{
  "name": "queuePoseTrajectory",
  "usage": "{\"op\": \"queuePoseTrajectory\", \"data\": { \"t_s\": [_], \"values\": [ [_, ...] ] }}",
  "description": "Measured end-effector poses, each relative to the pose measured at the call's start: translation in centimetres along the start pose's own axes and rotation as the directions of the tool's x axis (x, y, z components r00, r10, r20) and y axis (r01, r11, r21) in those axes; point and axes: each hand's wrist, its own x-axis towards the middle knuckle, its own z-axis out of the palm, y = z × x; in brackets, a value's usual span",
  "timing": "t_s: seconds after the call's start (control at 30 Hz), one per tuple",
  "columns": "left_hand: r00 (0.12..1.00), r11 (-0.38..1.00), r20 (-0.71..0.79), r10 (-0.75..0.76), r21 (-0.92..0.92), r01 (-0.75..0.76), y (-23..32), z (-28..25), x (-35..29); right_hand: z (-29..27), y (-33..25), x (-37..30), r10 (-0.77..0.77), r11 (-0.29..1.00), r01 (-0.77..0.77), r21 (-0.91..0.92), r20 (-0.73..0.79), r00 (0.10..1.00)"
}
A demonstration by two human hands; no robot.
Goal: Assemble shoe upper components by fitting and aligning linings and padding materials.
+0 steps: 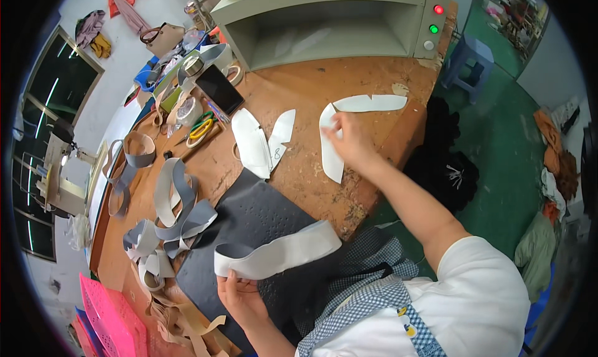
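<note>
My left hand (pixel 240 293) grips the left, folded end of a wide strip (pixel 280 252), off-white outside and grey inside, with the thumb on its face. The strip runs to the right above a dark grey mat (pixel 249 209) with small pits. Over at the right, my right hand (pixel 352 140) has its fingers bent together at the upper part of a white curved pattern piece (pixel 332 161); whether they pinch it is hidden. Another long white piece (pixel 374 103) lies just beyond. To the left of them are a notched white piece (pixel 283 133) and a wider white piece (pixel 250 142).
A pale machine (pixel 430 8) with an open cavity stands at the table's back. Grey-white strips (pixel 177 201) heap at left, near yellow-handled scissors (pixel 200 131), a dark phone (pixel 219 89) and a tape roll. A pink basket (pixel 109 313) is at lower left, a blue stool (pixel 468 64) at right.
</note>
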Motion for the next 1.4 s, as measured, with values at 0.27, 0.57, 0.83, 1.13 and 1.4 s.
{"op": "queuePoseTrajectory", "data": {
  "t_s": [0.27, 0.57, 0.83, 1.13, 1.4],
  "values": [
    [0.973, 0.994, -0.233, 0.001, -0.105, -0.026, -3.3, -6.3, 1.0, 1.9, 3.5, 8.5, 0.046, 0.997, -0.068, 0.048, 0.363, 0.931],
    [0.981, 0.929, -0.193, -0.022, 0.359, 0.091, -3.2, -2.0, 0.3, -4.2, 14.1, 32.6, 0.334, 0.942, -0.334, -0.018, -0.021, 0.942],
    [0.953, 0.930, -0.294, 0.077, 0.367, 0.038, -3.5, -3.0, 0.6, -3.8, 9.0, 24.6, 0.378, 0.916, -0.145, -0.373, 0.687, 0.621],
    [0.954, 0.926, -0.293, 0.063, 0.374, 0.054, -3.5, -2.8, 0.3, -5.5, 11.0, 17.3, -0.045, 0.997, 0.072, -0.001, 0.775, 0.631],
    [0.951, 0.987, -0.295, 0.096, 0.155, -0.052, -4.7, -2.4, 0.7, -11.7, 22.9, 38.2, 0.285, 0.949, -0.286, -0.131, -0.027, 0.958]
  ]
}}
